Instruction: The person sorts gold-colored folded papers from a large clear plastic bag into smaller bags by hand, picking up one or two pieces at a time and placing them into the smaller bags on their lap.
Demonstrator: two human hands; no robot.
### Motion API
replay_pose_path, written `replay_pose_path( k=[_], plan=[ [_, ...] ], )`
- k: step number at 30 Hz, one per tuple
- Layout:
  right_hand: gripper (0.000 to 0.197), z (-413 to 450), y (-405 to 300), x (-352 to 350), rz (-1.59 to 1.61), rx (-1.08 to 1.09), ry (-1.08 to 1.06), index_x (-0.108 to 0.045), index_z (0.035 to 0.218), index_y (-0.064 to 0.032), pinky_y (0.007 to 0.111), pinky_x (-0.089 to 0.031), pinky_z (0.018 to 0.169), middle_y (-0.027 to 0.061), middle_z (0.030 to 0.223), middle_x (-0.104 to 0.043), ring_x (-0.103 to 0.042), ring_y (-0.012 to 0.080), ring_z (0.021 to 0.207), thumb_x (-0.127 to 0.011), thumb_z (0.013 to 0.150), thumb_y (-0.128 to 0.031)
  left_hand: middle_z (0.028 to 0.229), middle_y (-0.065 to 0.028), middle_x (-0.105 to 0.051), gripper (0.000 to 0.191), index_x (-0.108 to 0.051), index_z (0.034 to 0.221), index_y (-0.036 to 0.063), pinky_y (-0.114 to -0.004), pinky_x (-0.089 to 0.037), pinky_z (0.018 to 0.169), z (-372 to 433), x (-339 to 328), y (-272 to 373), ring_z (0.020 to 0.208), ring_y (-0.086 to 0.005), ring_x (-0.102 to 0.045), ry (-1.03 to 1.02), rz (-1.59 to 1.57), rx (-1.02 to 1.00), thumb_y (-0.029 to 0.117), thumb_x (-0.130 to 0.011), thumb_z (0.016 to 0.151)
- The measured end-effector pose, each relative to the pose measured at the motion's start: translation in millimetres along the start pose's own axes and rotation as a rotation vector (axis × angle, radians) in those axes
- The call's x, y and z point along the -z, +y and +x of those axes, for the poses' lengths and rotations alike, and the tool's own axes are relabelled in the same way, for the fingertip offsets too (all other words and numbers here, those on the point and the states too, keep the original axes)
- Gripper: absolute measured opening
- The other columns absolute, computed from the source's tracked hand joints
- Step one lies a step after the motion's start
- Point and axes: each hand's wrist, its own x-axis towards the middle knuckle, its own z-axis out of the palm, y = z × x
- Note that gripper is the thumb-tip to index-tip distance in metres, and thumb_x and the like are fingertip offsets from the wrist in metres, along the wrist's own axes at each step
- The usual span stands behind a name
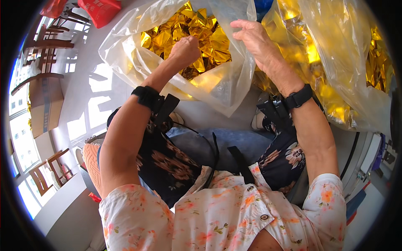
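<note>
Before me stands a translucent plastic bag (216, 81) with its mouth spread wide, filled with crumpled gold foil pieces (216, 40). Over the foil is my left hand (186, 50), closed like a fist. Its fingertips are turned away, so whether foil is in its grasp is hidden. My right hand (252, 39) is at the right side of the bag's mouth, against or just above the plastic. Its fingers point left, slightly apart, with nothing visible in them. Both wrists wear black straps with small devices.
A second plastic bag (342, 53) of gold foil stands close on the right. A red bag (100, 12) lies on the floor at the upper left. Wooden chairs (48, 44) and a cardboard box (47, 103) stand to the left. A black cable (204, 138) hangs over my lap.
</note>
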Motion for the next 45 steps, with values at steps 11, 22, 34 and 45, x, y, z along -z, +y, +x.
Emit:
replay_pose_path(
  k=[11,22,34,45],
  plan=[
    [0.043,-9,-5,9,-0.048,-0.021,-0.023,-0.051,0.114,0.0067,0.032,-0.030,0.099,0.0206,0.118,-0.050,-0.043,0.0262,0.116,-0.054,0.076,-0.012,0.098,-0.0223,-0.060,0.025,-0.060,0.085,-0.0027,-0.040,-0.046,0.080,33,-31,-8,0.095,-0.0352,-0.057,0.058,-0.041,0.304,0.014,-0.053,0.068],
    [0.044,-12,-4,0,-0.015,-0.051,-0.037,-0.052,0.113,0.0079,0.030,-0.040,0.086,0.0229,0.108,-0.056,-0.054,0.0272,0.099,-0.052,0.073,-0.011,0.090,-0.0201,-0.062,0.034,-0.064,0.089,0.0034,-0.042,-0.047,0.075,72,-63,-34,0.088,-0.0348,-0.059,0.292,-0.037,0.163,0.031,-0.062,0.068],
    [0.037,-7,-2,3,-0.210,0.013,-0.074,-0.054,0.110,0.0053,0.029,-0.040,0.088,0.0166,0.107,-0.055,-0.051,0.0206,0.103,-0.055,0.078,-0.013,0.082,-0.0202,-0.064,0.023,-0.065,0.080,0.0013,-0.041,-0.050,0.065,58,-11,-2,0.077,-0.0341,-0.063,0.250,0.246,0.254,0.017,-0.050,0.073],
    [0.037,1,-6,7,-0.058,0.115,-0.015,-0.057,0.104,0.0050,0.031,-0.046,0.080,0.0161,0.100,-0.061,-0.059,0.0214,0.092,-0.061,0.079,-0.023,0.060,-0.0158,-0.059,0.021,-0.062,0.067,0.0010,-0.036,-0.047,0.054,40,40,-20,0.054,-0.0272,-0.058,0.260,-0.308,-0.105,0.021,-0.056,0.066]
  ],
)
